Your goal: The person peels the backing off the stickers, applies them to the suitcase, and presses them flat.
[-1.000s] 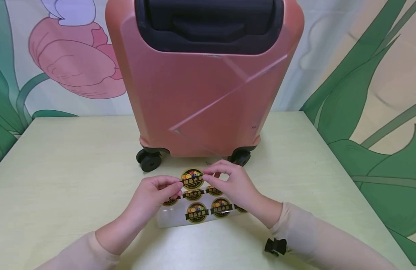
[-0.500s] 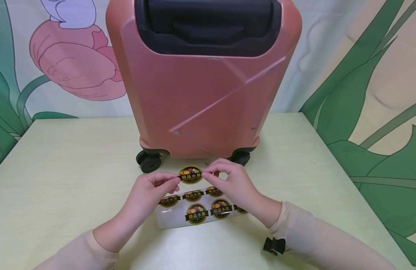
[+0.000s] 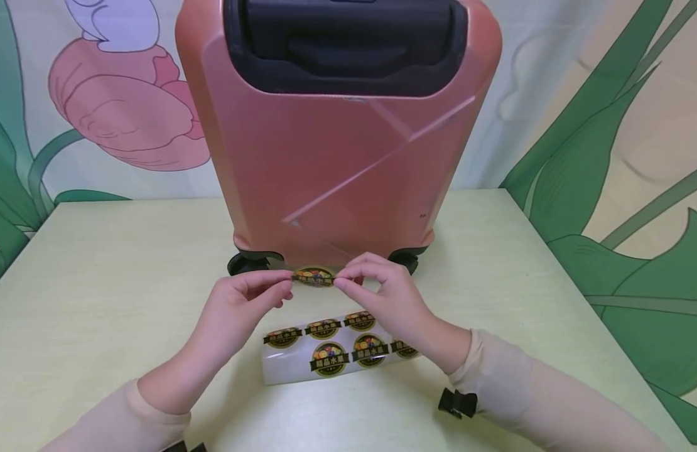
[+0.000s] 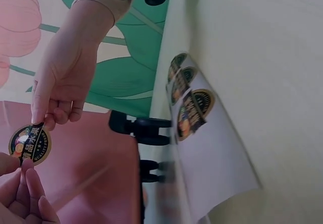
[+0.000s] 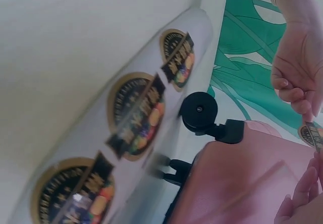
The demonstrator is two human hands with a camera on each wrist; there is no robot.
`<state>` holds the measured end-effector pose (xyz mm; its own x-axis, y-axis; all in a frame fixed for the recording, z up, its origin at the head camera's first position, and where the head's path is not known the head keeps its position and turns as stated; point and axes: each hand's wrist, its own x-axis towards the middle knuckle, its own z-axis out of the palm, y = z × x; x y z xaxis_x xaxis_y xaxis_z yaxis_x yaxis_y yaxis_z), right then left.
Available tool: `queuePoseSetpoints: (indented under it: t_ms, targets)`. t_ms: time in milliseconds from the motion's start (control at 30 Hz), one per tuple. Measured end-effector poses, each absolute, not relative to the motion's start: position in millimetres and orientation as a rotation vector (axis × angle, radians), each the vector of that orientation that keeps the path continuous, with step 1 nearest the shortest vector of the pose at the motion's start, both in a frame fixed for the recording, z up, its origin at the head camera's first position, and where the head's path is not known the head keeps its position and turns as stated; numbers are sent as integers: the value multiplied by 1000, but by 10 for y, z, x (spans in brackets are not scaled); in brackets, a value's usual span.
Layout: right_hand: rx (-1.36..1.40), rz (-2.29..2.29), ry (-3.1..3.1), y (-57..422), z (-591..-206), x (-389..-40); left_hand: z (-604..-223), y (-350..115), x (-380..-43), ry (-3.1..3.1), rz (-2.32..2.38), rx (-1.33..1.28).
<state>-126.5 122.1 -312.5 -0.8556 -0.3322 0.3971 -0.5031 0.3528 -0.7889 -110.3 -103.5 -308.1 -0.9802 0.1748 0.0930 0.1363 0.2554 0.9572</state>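
Head cam showed both hands raised just above the table (image 3: 100, 282), w/ one round sticker (image 3: 313, 277) stretched between them. Left hand (image 3: 243, 307) pinched the sticker's left edge between thumb and forefinger; right hand (image 3: 390, 298) pinched the right edge the same way, other fingers loosely curled. Sticker was black and gold w/ a fruit print and a dark banner across it, held nearly flat, in the air just in front of the lower front of the pink suitcase (image 3: 337, 157); couldn't tell if it touched the shell. Suitcase stood upright on black wheels (image 3: 241, 262) at the far-middle of the table, dark recessed handle area at top.

Below the hands, near the table's front, lay the backing sheet (image 3: 337, 351), w/ approx. six more of the same stickers in two rows, some part-hidden by the right hand; bare glossy strip at its left end.

Left wrist cam: sticker (image 4: 30, 144) held at its two ends by fingertips of both hands, pink shell behind it, sheet (image 4: 212, 158) lying on the table. Right wrist cam: sheet (image 5: 126, 128) close up, a wheel (image 5: 199, 113) just beyond it, sticker (image 5: 312, 134) at frame edge.

Backdrop: cloth w/ pink flower and green leaves.
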Motion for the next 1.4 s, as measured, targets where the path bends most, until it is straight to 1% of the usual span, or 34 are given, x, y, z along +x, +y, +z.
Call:
queuePoseSetpoints:
  t_ms: [133,367,633,833,1033,1267,1400]
  targets:
    - [802,1537,-2365,1218,-3066,-1296,-2985,-1068,-1095,2525,1886,352]
    - [783,1542,-2318,1210,-3005,-1348,-2841,-1181,-1128,2640,1892,371]
    - [717,1623,-2322,1206,-2901,-1437,-2661,-1285,-1285,2969,1964,549]
    - [702,1624,-2332,1183,-2832,-1505,-2631,-1283,-1370,3088,2051,697]
    - [716,1596,-2345,1154,-2765,-1544,-2626,-1305,-1444,3097,2114,653]
    - [737,1538,-2354,1085,-2627,-1622,-2539,-1352,-1594,3127,2207,715]
    - [738,1535,-2356,1068,-2580,-1671,-2460,-1351,-1650,3096,2208,702]
